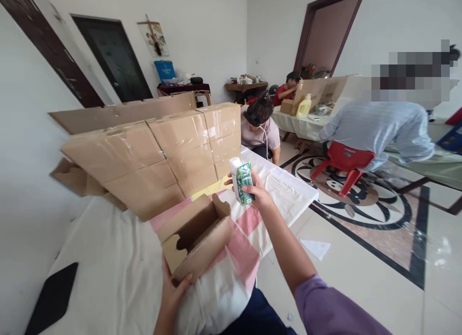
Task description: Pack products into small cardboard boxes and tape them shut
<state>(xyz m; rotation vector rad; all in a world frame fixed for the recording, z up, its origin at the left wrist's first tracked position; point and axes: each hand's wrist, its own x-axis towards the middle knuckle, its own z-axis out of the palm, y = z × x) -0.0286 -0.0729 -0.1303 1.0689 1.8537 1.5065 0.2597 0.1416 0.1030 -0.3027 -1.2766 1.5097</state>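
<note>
My right hand [257, 194] is closed around a small green and white drink carton [241, 180], held upright above the table past the far end of an open cardboard box. The open cardboard box [197, 234] lies on the cloth-covered table [115, 272] with its flaps up and its inside bare. My left hand [173, 291] grips the box's near bottom corner, fingers wrapped on its edge.
A wall of taped cardboard boxes [159, 152] stands behind the open box. A black flat object [52, 299] lies at the table's left edge. A person [260, 128] sits across the table. Other people work at tables to the right, near a red chair [344, 164].
</note>
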